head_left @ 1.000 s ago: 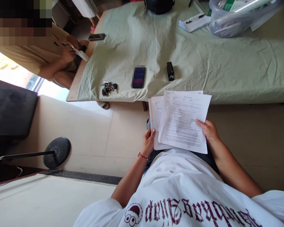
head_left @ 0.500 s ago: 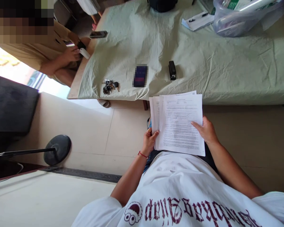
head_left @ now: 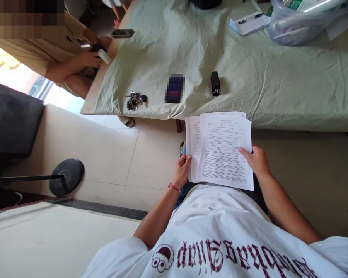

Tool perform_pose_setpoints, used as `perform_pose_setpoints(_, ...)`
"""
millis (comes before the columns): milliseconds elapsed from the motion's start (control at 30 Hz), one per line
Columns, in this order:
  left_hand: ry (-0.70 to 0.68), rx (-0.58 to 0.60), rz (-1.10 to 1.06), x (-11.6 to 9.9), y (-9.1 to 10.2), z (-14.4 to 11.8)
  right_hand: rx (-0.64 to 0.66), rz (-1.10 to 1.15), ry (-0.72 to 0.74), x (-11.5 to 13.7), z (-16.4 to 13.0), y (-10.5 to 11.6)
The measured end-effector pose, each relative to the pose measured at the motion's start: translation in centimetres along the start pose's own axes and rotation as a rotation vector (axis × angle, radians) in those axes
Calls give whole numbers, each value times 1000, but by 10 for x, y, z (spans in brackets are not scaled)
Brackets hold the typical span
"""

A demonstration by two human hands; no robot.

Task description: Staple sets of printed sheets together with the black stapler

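Several printed sheets of paper (head_left: 226, 154) are held above my lap, fanned slightly so that the lower ones stick out at the left and the top. My left hand (head_left: 183, 170) is closed on their left edge, its thumb on top. My right hand (head_left: 256, 159) grips the right edge with the thumb lying across the printed face; its other fingers are hidden behind the paper. Just beyond the sheets, a black stapler (head_left: 215, 83) rests on the cloth-covered table (head_left: 292, 88). Left of it lie a blurred-out dark phone-like object (head_left: 174, 88) and a bunch of keys (head_left: 136, 100).
A plastic bag (head_left: 295, 27) of items stands at the far right, beside white papers (head_left: 251, 23) with a pen. Another person's hand (head_left: 89, 58) is by the table's left end, near a phone (head_left: 122, 33). A round black stand base (head_left: 66, 177) sits on the floor.
The view has shifted slightly. My left hand has slid outward to the left edge of the sheets, and the back sheet shows more at the top. My right hand keeps its grip.
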State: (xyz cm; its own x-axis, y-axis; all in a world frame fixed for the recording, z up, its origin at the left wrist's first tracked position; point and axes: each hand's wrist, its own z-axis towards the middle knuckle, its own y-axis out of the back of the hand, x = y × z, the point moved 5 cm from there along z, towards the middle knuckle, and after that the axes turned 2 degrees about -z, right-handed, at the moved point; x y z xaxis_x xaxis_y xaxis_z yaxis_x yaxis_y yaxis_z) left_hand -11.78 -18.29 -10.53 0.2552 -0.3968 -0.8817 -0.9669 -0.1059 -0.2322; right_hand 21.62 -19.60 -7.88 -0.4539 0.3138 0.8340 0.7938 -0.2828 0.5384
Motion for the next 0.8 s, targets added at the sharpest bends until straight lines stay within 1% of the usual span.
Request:
perform_pose_setpoints(100,4,11,7,-1,-2,-1,14,-31,38,6,7,-2)
perform_pose_setpoints(233,10,43,-22,-2,-6,-4,64,94,40,15,16,-7)
perform_pose_setpoints(367,57,54,-118,-8,-10,-13,144,318,-34,20,19,-10)
perform_pose_setpoints(467,109,72,-190,-16,-15,-22,181,466,-111,17,14,-7)
perform_pose_setpoints(600,152,57,-212,-25,-22,-30,106,473,-137,4,9,13)
perform_pose_setpoints(733,203,23,-167,-24,-27,-27,21,389,-155,-12,11,33)
perform_pose_setpoints(800,192,20,-115,-23,-30,-23,-5,336,-163,-17,14,40)
